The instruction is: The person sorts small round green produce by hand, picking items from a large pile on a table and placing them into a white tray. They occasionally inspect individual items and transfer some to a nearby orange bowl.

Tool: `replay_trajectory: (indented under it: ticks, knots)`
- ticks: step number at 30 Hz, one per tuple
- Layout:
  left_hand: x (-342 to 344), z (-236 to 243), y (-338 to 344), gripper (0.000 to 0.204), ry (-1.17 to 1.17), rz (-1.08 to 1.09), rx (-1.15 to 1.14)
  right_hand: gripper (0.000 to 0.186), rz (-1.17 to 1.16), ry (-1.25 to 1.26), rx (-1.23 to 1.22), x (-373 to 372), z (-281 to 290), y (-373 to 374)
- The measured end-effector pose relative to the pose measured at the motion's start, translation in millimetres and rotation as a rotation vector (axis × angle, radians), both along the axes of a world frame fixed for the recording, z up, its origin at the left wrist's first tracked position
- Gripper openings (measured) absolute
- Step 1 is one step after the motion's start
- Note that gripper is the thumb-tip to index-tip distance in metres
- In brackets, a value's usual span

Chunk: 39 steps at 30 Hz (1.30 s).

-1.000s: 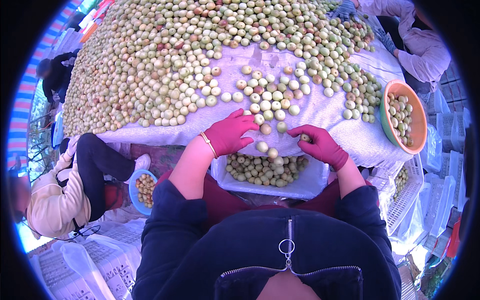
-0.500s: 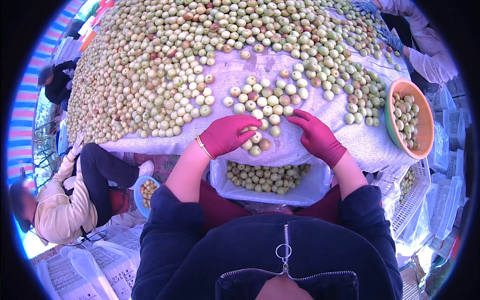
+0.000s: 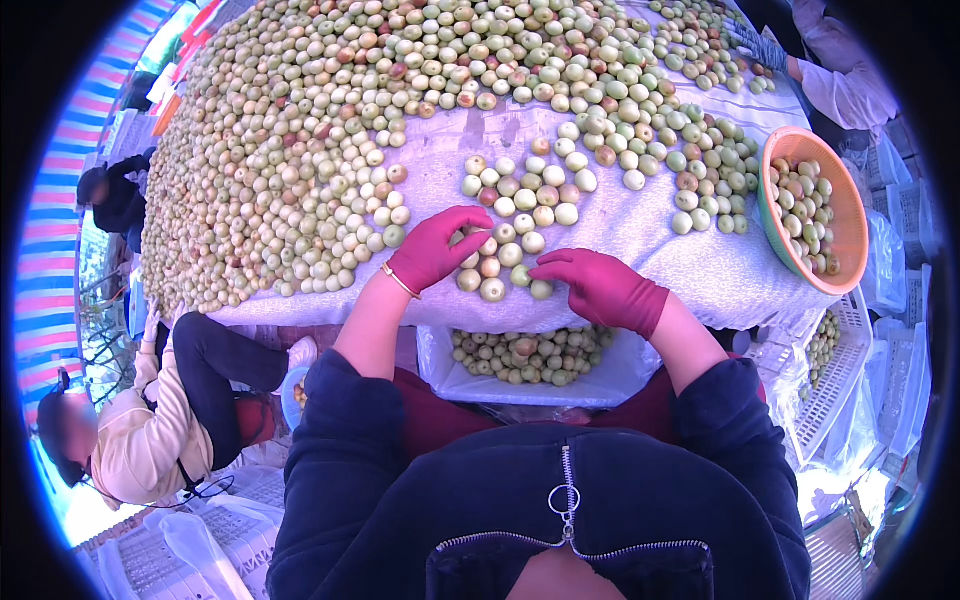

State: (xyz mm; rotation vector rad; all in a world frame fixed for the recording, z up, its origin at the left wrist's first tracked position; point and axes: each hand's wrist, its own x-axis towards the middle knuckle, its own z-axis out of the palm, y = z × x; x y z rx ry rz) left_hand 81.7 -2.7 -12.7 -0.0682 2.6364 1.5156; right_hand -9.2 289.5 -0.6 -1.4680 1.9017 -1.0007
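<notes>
Small round green jujubes (image 3: 520,190), some blushed brown, lie loosely grouped on a pale cloth (image 3: 640,225) in front of me. My left hand (image 3: 440,247), in a dark red glove, is at the left side of this group, its thumb apart from its fingers and nothing visibly held. From the right, my right hand (image 3: 605,287), gloved alike, reaches over the cloth with outstretched fingers. Its fingertips touch or nearly touch a green jujube (image 3: 521,275) near the cloth's front edge. Below the edge, between my knees, a crate lined with white plastic (image 3: 600,388) holds more jujubes.
A large jujube heap (image 3: 270,170) covers the left and far table. An orange basket (image 3: 845,225) of jujubes stands at the right edge, above a white crate (image 3: 835,400). A co-worker's gloved hand (image 3: 760,48) is at the far right; another person (image 3: 150,435) sits at left.
My right hand has moved left and closer to me, and jujubes beside its fingertips have shifted nearer the front edge. My left hand has moved slightly away. A brownish jujube now shows atop those in the crate.
</notes>
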Motion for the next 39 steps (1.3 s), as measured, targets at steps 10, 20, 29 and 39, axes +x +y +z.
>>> replay_trajectory:
  ticks: [10, 20, 29, 39]
  knots:
    - [-101, -23, -26, 0.035, -0.046, 0.005, -0.492, 0.054, -0.017, 0.069, 0.018, 1, -10, -3]
    - [-68, -37, -3, 0.018, -0.042, 0.184, -0.389, 0.049, 0.000, 0.063, -0.014, -2, -7, -3]
    - [-32, 9, 22, 0.031, -0.149, 0.467, 0.500, 0.052, -0.032, 0.025, 0.026, 0, -8, -2]
    - [-152, -3, 86, 0.025, -0.115, -0.088, -0.607, 0.047, -0.034, 0.077, 0.046, 5, -5, -6]
